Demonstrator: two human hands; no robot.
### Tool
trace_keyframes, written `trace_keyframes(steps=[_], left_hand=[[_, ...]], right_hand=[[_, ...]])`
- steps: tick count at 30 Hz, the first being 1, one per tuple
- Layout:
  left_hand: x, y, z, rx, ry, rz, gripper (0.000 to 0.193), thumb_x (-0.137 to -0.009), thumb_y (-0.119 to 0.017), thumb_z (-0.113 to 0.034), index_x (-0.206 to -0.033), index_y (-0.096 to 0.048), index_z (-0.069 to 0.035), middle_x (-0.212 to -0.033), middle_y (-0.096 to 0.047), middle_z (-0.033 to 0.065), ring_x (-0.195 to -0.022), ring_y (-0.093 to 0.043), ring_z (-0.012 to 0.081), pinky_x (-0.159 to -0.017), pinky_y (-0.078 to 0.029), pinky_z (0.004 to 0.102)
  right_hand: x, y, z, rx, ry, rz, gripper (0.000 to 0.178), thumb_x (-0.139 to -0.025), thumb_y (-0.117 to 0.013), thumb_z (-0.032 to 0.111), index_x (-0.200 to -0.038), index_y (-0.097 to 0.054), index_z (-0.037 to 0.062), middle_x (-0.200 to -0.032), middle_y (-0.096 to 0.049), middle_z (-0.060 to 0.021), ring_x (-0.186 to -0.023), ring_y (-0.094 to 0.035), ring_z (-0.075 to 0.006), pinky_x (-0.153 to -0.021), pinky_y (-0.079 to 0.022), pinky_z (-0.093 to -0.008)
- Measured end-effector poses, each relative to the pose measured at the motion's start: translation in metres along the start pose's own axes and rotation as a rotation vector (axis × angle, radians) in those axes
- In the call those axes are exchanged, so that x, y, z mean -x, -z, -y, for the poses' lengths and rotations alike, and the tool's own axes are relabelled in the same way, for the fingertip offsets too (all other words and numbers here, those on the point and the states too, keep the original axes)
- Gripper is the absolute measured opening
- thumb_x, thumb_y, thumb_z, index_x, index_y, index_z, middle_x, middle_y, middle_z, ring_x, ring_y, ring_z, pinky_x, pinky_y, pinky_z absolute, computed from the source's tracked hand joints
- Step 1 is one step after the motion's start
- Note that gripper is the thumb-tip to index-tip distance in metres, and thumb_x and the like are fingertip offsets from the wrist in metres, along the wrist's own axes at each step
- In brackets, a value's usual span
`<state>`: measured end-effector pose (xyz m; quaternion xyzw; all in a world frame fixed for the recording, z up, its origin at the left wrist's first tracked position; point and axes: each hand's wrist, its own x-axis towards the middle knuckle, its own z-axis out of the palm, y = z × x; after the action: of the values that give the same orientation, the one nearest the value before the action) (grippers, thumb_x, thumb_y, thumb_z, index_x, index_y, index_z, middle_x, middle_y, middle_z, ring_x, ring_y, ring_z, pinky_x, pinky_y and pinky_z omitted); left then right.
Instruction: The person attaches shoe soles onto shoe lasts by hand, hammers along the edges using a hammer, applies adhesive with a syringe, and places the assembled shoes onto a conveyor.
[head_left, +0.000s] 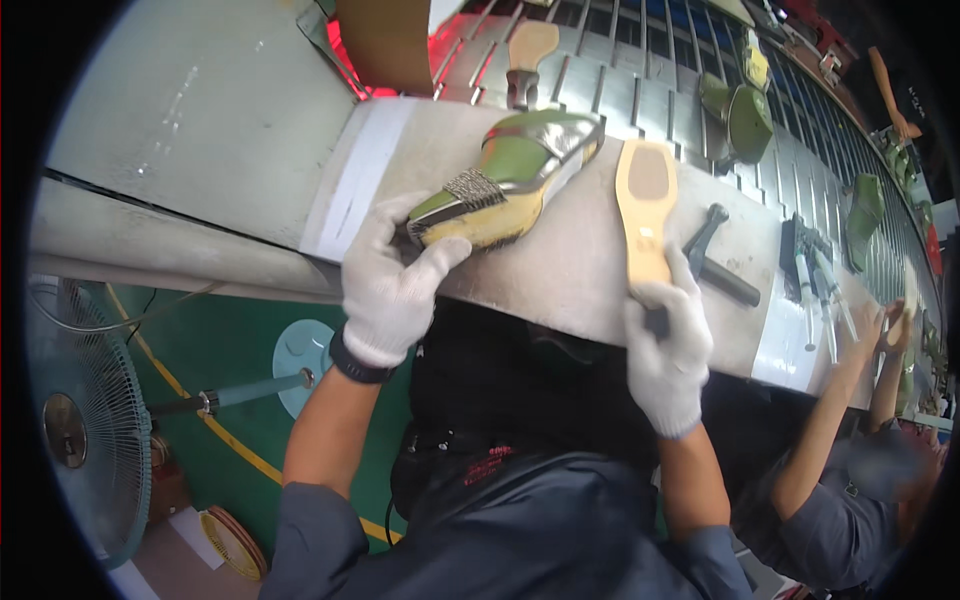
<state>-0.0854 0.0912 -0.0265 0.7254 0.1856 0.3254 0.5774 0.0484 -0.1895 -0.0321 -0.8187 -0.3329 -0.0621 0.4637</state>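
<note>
My left hand [388, 300], in a white knit glove, grips one end of a green shoe last [515, 155] with a silver strappy upper on it. Its yellowish underside is turned partly toward me, and a textured band crosses the green near my fingers. In my white-gloved right hand [675, 350] is the lower end of a tan shoe sole [645, 210], raised upright with a brown patch near its top. Something dark shows between the right fingers; what it is I cannot make out. Sole and last are apart.
A hammer [725, 268] lies on the bench [560, 270] right of the sole. Syringes [822, 295] stand beyond it. More lasts [745, 120] and another sole [533, 42] rest on the roller conveyor. A co-worker's arms [840, 390] reach in at right; a fan [90, 420] stands at left.
</note>
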Motion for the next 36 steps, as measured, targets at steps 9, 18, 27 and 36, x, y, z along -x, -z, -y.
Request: trace_keyframes(steps=[9,18,27,36], left_hand=[[-0.047,-0.017,-0.086,0.239,-0.367,-0.026,0.041,-0.100,-0.076,0.001,-0.138,-0.063,0.005,-0.128,-0.073,0.0144,-0.118,-0.072,0.0182,-0.105,-0.059,0.0358],[-0.086,-0.039,-0.115,0.460,-0.206,0.073,0.045,-0.111,-0.058,-0.003,-0.155,-0.052,0.002,-0.143,-0.070,0.0283,-0.131,-0.072,0.0330,-0.111,-0.062,0.0496],[-0.041,-0.068,-0.134,0.580,-0.086,0.422,0.055,-0.105,-0.066,-0.002,-0.158,-0.052,0.004,-0.141,-0.072,0.0282,-0.133,-0.072,0.0369,-0.114,-0.060,0.0502],[-0.038,-0.061,-0.142,0.659,0.075,0.514,0.048,-0.115,-0.054,-0.023,-0.149,-0.061,0.011,-0.143,-0.072,0.0272,-0.134,-0.072,0.0343,-0.119,-0.057,0.0474]], right_hand=[[0.103,0.060,0.044,-1.169,-0.982,-0.238,0.043,-0.100,-0.070,0.009,-0.140,-0.063,-0.0042,-0.157,-0.059,-0.0363,-0.110,-0.078,-0.0331,-0.086,-0.065,-0.0364],[0.058,0.044,0.040,-0.888,-0.763,0.266,0.034,-0.102,-0.063,0.009,-0.128,-0.072,-0.0119,-0.111,-0.080,-0.0203,-0.091,-0.081,-0.0259,-0.085,-0.068,-0.0413],[0.012,0.057,0.106,-0.873,-0.420,0.278,0.021,-0.106,-0.068,0.007,-0.118,-0.079,-0.0050,-0.104,-0.083,-0.0119,-0.091,-0.077,-0.0161,-0.084,-0.063,-0.0336],[-0.027,0.039,0.115,-0.730,-0.346,0.351,0.027,-0.110,-0.072,0.019,-0.101,-0.083,-0.0033,-0.078,-0.079,-0.0070,-0.071,-0.070,-0.0113,-0.067,-0.056,-0.0306]])
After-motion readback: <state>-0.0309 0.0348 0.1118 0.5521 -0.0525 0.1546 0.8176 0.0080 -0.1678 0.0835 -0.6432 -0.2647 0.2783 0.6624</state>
